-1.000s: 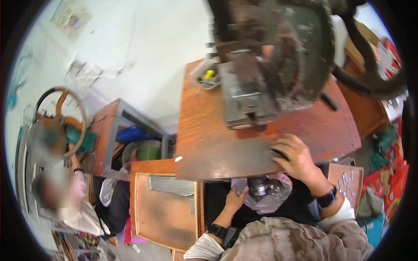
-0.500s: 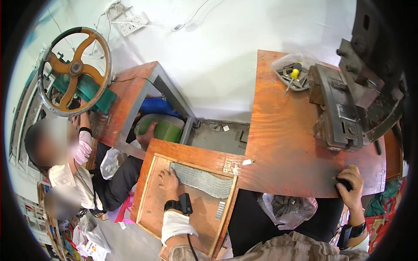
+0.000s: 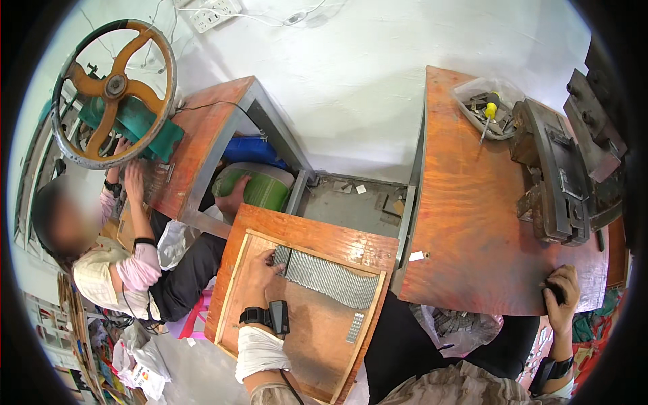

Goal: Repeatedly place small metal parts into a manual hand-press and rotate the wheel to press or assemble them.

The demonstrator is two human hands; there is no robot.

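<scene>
My left hand (image 3: 260, 273) is at the left end of a long row of thin grey metal pieces (image 3: 331, 278), which stand packed side by side in a shallow wooden tray (image 3: 310, 337). Its thumb and fingers close on a short block of these pieces (image 3: 282, 256), and a narrow dark gap parts that block from the row. A small separate group of metal pieces (image 3: 355, 327) lies near the tray's right side. My right hand (image 3: 564, 297) rests at the front edge of the right-hand table, its fingers curled round a black rounded thing (image 3: 555, 293), partly hidden.
The right-hand wooden table (image 3: 466, 223) bears a dark metal press (image 3: 560, 175) and a plastic tub (image 3: 466, 115) with metal scraps and a yellow-handled screwdriver (image 3: 491, 108). A plastic bag of metal pieces (image 3: 459, 327) sits on my lap. A co-worker (image 3: 128, 277) works beside a handwheel (image 3: 115, 86).
My left hand has gone from lying spread at the row's left end to gripping its end pieces, and a gap has appeared there. The whole view has shifted. My right hand keeps its hold.
</scene>
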